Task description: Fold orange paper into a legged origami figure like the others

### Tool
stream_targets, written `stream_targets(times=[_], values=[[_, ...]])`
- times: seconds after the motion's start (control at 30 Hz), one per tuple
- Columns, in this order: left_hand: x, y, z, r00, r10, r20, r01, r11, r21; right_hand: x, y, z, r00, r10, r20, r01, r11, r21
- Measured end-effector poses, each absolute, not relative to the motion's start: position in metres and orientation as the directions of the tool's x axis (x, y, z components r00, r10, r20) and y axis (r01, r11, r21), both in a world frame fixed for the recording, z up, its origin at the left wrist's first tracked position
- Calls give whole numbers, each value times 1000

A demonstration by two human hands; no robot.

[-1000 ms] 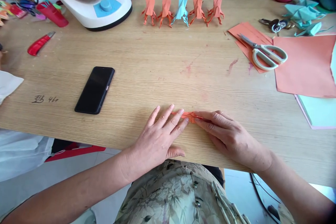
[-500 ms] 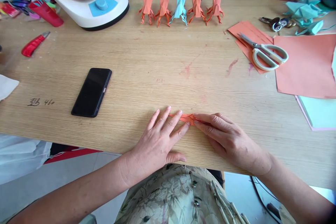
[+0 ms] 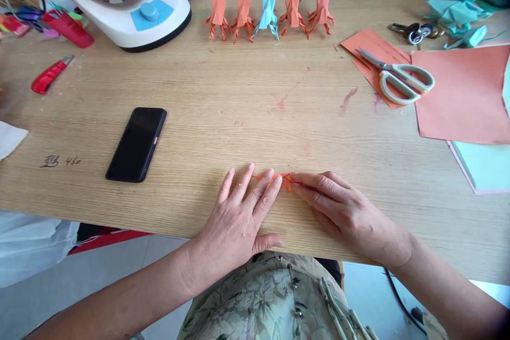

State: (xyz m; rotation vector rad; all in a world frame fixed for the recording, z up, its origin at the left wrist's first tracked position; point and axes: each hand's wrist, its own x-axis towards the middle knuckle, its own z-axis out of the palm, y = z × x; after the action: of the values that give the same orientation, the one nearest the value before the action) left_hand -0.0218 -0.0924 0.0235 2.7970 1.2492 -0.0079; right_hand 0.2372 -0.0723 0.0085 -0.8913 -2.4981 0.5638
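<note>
A small piece of folded orange paper [image 3: 286,183] lies flat near the table's front edge, mostly covered by fingers. My left hand [image 3: 240,215] is open over its left part, fingers spread and the fingertips resting on the paper. At the paper's right end, my right hand [image 3: 347,208] has its fingers pressed together on it; the thumb is hidden beneath. Only a short stretch of creased paper shows between the two hands, and a thin tip pokes out among the left fingers.
A phone [image 3: 136,144] lies left of my hands. Several folded paper figures, among them a blue one [image 3: 268,9], stand at the back beside a white fan [image 3: 159,21]. Scissors [image 3: 398,82] rest on orange sheets [image 3: 462,95] at right. A red utility knife [image 3: 50,75] lies far left.
My left fingers have drawn closer together, and the little finger has shifted left along the paper. My right hand keeps its place on the right end. The view has tilted slightly.
</note>
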Motion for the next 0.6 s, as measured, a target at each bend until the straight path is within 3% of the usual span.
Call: stream_targets(times=[0.23,0.43,0.6], values=[[-1,-94,18,559,829,-21,825,-554,112,237,-72,10,-719,648,250,487,727,-484],[-1,-92,19,579,813,-59,814,-572,99,238,-72,12,-725,645,240,479,723,-498],[-5,-91,16,616,784,-77,788,-611,73,234,-72,15,-649,682,338,503,717,-482]])
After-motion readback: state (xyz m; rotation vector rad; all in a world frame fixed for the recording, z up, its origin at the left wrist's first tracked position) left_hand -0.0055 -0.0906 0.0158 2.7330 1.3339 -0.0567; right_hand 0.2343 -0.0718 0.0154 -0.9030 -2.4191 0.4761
